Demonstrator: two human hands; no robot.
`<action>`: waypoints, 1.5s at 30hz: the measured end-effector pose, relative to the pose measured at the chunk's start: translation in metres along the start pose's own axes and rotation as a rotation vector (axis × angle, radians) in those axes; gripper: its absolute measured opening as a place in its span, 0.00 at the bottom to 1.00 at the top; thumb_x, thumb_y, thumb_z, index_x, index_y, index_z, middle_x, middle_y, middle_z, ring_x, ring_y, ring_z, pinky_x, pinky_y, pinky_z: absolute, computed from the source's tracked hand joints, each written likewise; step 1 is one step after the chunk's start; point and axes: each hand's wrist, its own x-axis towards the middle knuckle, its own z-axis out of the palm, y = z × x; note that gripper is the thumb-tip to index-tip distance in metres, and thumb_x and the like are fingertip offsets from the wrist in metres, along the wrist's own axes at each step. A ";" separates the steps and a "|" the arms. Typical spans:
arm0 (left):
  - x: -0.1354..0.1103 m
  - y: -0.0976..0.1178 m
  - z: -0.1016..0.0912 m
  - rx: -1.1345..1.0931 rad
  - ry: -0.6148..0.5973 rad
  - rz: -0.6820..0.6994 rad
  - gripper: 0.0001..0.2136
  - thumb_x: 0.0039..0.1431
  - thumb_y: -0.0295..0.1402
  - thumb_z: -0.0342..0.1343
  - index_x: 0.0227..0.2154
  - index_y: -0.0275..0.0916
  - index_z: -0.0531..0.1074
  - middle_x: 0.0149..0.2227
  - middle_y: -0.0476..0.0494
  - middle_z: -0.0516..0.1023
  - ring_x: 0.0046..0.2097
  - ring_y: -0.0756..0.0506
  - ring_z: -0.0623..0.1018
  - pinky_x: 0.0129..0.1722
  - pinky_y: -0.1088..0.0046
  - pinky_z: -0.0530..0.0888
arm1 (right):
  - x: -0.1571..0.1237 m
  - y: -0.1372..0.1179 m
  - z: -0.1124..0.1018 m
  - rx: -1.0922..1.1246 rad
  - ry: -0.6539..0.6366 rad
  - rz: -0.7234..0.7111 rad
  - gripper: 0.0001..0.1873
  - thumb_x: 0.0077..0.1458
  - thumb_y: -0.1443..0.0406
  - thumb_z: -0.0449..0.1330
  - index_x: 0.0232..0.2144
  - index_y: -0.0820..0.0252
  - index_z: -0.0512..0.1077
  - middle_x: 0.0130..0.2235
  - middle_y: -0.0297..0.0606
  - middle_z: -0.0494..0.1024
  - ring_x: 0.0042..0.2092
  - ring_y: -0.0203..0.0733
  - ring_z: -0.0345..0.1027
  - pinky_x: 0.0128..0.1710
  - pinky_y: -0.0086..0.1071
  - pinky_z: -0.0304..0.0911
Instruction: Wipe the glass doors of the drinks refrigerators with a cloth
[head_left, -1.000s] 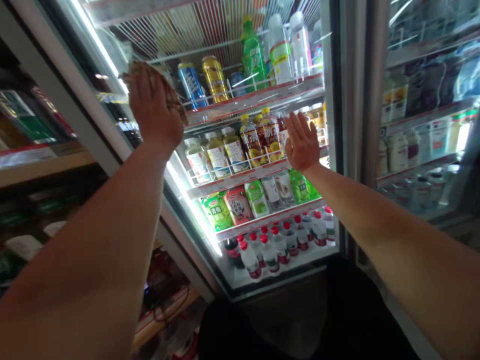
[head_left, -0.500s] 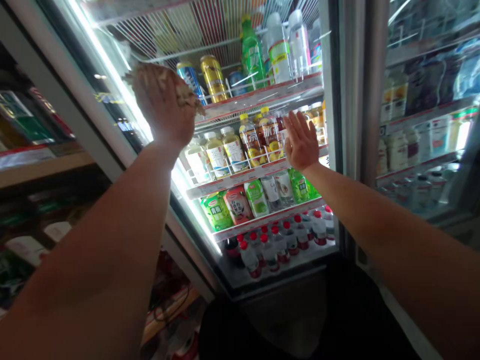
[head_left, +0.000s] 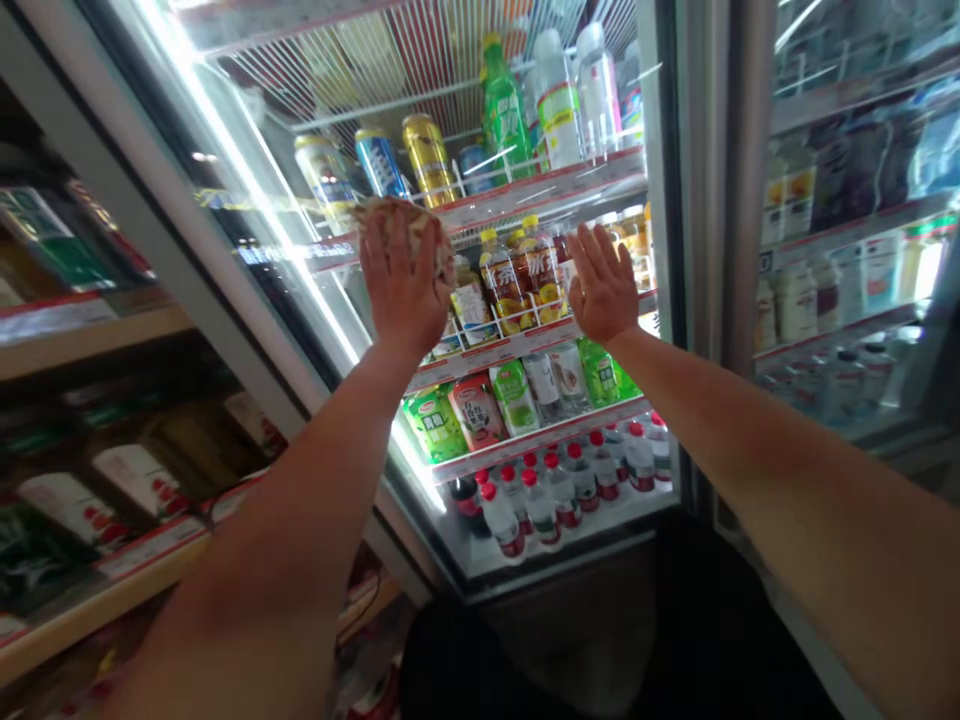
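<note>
My left hand (head_left: 405, 300) presses a crumpled pale cloth (head_left: 415, 232) with reddish marks flat against the glass door (head_left: 525, 210) of a lit drinks fridge. Its fingers spread over the cloth, in front of the second shelf and just below the cans. Further right, my right hand (head_left: 604, 290) rests with its palm toward the same glass, holding nothing, fingers stretched out. Behind the glass beside it stand brown tea bottles (head_left: 504, 280) with yellow caps. My left hand and the cloth hide some pale-labelled bottles.
Behind the glass are a gold can (head_left: 429, 160), a green bottle (head_left: 504, 110), drink cartons (head_left: 476, 410) and red-capped water bottles (head_left: 540, 505). A metal door frame (head_left: 739, 250) separates a second fridge at right. Bottles fill a wooden shelf (head_left: 97, 345) at left.
My left hand has moved down and to the right across the glass with the cloth, uncovering a can on the upper shelf. My right hand has stayed in place.
</note>
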 end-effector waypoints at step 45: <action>-0.336 0.107 0.061 -0.035 -0.565 0.519 0.36 0.61 0.32 0.51 0.71 0.41 0.48 0.72 0.43 0.50 0.71 0.35 0.54 0.69 0.51 0.57 | -0.002 0.001 0.002 -0.034 0.032 -0.015 0.34 0.65 0.64 0.42 0.72 0.55 0.49 0.71 0.35 0.52 0.73 0.48 0.39 0.72 0.54 0.41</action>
